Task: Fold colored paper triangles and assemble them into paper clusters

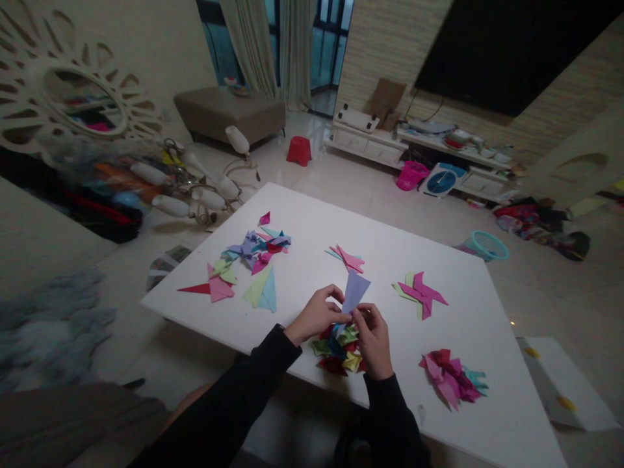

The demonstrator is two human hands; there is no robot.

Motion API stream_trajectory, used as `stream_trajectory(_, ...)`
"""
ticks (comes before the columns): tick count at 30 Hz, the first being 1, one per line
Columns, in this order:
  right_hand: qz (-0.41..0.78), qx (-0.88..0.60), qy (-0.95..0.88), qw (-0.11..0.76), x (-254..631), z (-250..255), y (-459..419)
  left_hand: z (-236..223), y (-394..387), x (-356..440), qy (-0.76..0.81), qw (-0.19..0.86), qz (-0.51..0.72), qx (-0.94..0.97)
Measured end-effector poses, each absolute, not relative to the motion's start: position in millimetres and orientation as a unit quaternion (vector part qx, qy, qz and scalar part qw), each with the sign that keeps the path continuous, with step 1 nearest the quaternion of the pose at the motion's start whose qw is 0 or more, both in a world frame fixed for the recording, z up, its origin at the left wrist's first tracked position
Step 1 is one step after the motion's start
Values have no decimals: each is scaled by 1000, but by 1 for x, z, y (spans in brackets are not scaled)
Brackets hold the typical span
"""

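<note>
A lavender piece of folded origami paper [355, 290], wide at the top and narrowing downward, is held up over the near side of the white table [312, 218]. My left hand [319, 313] grips its lower left side, fingers closed. From the right, my right hand [374, 338] pinches the narrow lower end between thumb and fingers. Directly below both hands lies a pile of small folded papers [336, 357] in green, yellow, red and blue, partly hidden by my hands. Just beyond the lavender paper rest pink and teal folded strips [347, 257].
Folded paper birds [253, 249] and flat folded triangles [263, 289] lie on the table's left. On the right are a magenta pinwheel shape [423, 294] and a pink and teal paper pile [451, 378]. A teal basket [489, 246] and red stool [299, 151] stand on the floor.
</note>
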State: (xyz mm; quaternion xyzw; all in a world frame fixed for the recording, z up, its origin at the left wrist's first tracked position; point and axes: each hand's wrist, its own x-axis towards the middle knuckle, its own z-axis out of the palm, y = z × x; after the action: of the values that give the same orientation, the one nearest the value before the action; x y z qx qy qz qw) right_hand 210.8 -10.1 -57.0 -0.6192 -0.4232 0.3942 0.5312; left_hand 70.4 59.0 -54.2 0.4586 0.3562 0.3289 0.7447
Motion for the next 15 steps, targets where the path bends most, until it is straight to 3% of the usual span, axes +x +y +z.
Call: stream_trajectory(15, 373, -622, -432, 536, 216, -63, -10, -60, 63, 71, 340, 734, 334, 483)
